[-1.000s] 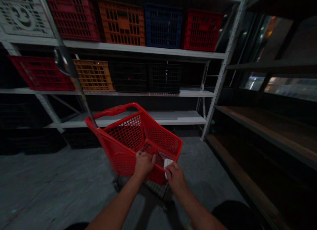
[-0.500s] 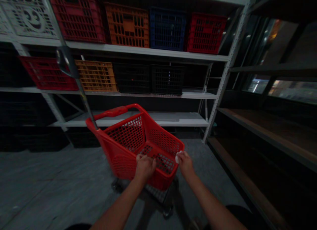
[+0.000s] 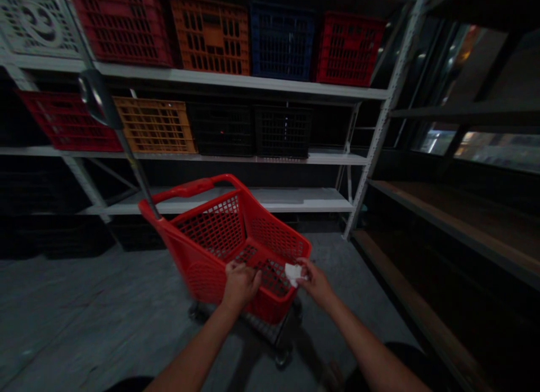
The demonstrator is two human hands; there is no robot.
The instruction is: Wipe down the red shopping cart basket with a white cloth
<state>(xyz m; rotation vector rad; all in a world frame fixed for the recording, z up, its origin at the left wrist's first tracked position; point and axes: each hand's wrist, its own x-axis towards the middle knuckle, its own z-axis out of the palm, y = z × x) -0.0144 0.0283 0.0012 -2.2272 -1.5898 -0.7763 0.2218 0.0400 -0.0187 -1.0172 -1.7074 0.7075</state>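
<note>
A red plastic shopping cart (image 3: 196,276) stands on the floor in front of me, its handle at the far left. My left hand (image 3: 242,284) is closed over the near rim of its basket. My right hand (image 3: 314,282) pinches a crumpled white cloth or tissue (image 3: 294,273) at the basket's near right corner; I cannot tell which it is. The white piece hangs over the inside of the rim. A metal pole (image 3: 137,170) with a grey grip (image 3: 99,98) rises from the cart's left corner. Nothing shows lying inside the basket.
White metal shelving (image 3: 270,158) behind the cart bears red, orange, blue, black and white plastic crates, such as a blue crate (image 3: 282,41). Dark shelves (image 3: 455,229) with brownish boards run along the right. Grey concrete floor (image 3: 97,319) surrounds the cart.
My right hand has moved slightly left over the basket corner, and more of the white piece shows. My left hand keeps its hold on the rim. The whole view has shifted a little.
</note>
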